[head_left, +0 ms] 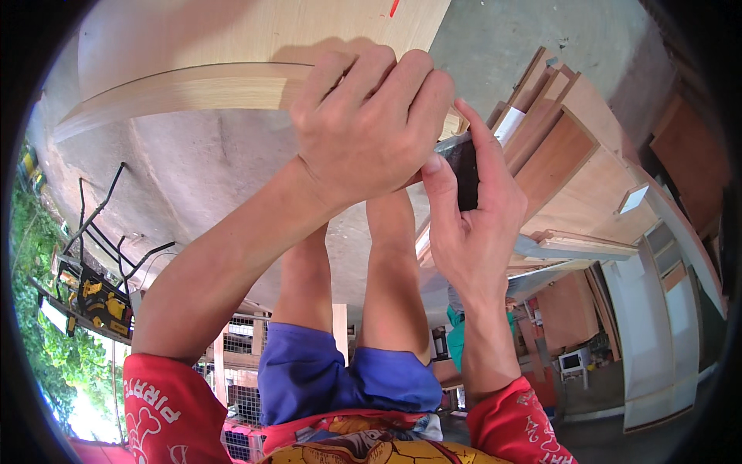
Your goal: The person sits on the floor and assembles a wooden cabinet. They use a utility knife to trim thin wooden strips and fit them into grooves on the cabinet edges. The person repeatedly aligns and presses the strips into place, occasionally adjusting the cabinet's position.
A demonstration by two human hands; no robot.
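Wooden boards (558, 158) lie toward the right edge of the concrete floor (247, 158); black frame (95, 208), left edge

Smooth pale wooden panel (209, 39) — finely grained, matt concrete-looking floor (185, 158), blue cloth shorts (305, 375)

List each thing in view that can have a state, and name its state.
Flat black object with grey edge, held, partly hidden.
Bare right hand, gripping that object.
Bare left hand, curled shut, palm hidden.
Pale wooden panel, bearing a red streak.
Brown rectangular wooden boards, stacked.
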